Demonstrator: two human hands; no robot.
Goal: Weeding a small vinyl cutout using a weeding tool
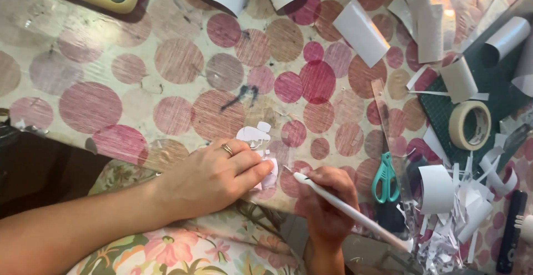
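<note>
Here the table [166, 41] with the pink and brown dotted cloth is taking most of the view, and near its front edge the person is working on a small white paper cutout [254, 135]. The left hand [214, 178] is lying flat with its fingers pressing on the lower part of the cutout, holding it down; the hand is not grasping anything. The right hand [325, 203] is closing around a white craft knife [350, 211]. The knife's long axis is running from lower right to upper left, and its tip is pointing at the cutout, just beside the left fingertips. So the cutout is lying up and left of the right hand, and the left hand is nearer. Teal scissors [384, 178] are lying just right of the right hand.
</note>
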